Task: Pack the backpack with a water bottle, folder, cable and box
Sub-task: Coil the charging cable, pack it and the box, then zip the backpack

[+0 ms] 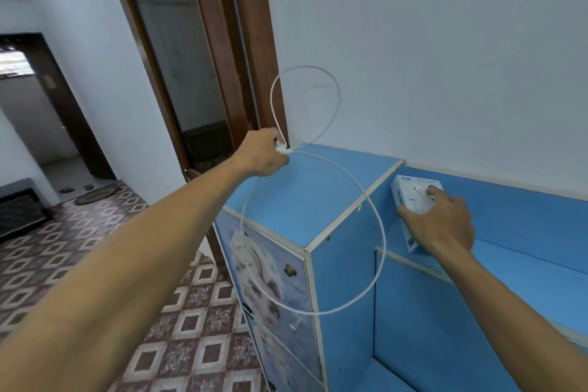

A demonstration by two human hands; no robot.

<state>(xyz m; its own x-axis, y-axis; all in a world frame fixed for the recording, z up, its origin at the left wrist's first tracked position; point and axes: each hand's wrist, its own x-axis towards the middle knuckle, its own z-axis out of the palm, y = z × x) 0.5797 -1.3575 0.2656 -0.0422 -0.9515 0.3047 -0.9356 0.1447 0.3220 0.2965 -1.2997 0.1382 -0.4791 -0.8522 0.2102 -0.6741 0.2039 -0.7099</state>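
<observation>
A person reaches over a blue cabinet (305, 188) beside a wooden door frame (235, 51), gathering two of the four items bound for a backpack that is nowhere in view.

The white cable (375, 226) looks the likeliest source of trouble. Its lower loop hangs off the cabinet's front corner and sags past the drawer knob (290, 270); a quick pull away could catch the slack on that knob or on the cabinet's edge and tug the cable out of the pinch. The small white box (413, 200) lies on the lower blue shelf to the right of the cabinet top, close to the back wall. If it is lifted from above with a loose hold, it could slide out and drop into the recess below the shelf.

The left hand (262, 153), above the cabinet's far left corner, is closed in a pinch on the cable near its plug end, with one loop springing up against the wall and the larger one falling forward. The right hand (442, 226), on the shelf right of the cabinet, spreads over the box, fingers (432, 191) bent across its top and thumb at its near side, gripping it where it lies.
</observation>
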